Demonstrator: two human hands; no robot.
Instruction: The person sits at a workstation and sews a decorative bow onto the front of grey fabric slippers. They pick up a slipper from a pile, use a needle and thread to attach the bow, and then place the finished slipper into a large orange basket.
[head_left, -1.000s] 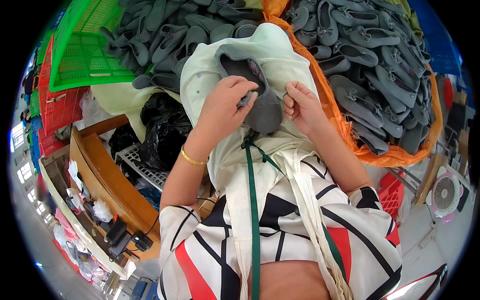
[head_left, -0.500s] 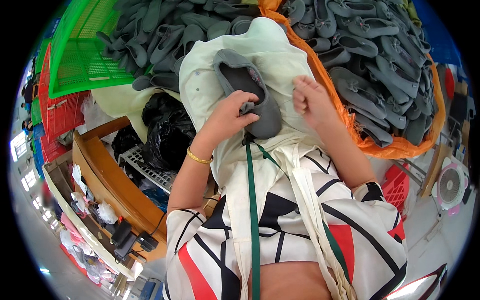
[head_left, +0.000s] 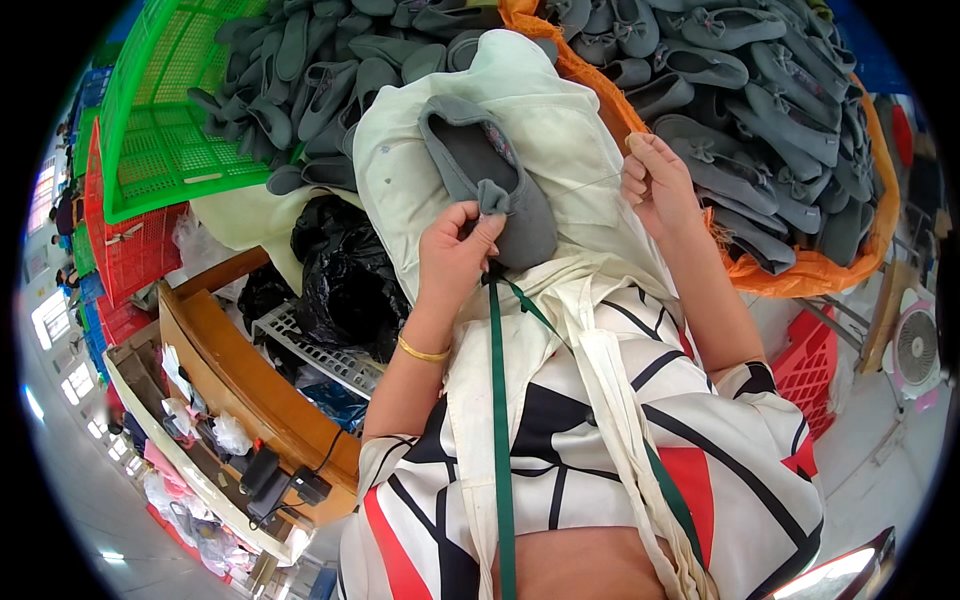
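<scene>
A grey slip-on shoe [head_left: 532,232] lies on the white cloth [head_left: 575,130] over my lap, its opening facing up. Between the thumb and fingers of my left hand [head_left: 446,262] is a small grey fabric bow [head_left: 493,196], pinched against the near edge of the shoe's opening. My right hand [head_left: 662,190] is raised to the right of the shoe, closed in a pinch. A thin thread [head_left: 598,184] stretches from near the bow to those fingers. Whether a needle is in the pinch is too small to tell.
Grey shoes fill an orange sack [head_left: 868,215] on the right and heap beside a green basket [head_left: 185,150] at the far left. A black plastic bag [head_left: 345,285], a wooden drawer unit [head_left: 250,390] and a white fan [head_left: 914,345] stand around me.
My right hand has moved up and to the right, drawing the thread out from the shoe. My left hand has shifted slightly, and the bow now stands up in its pinch.
</scene>
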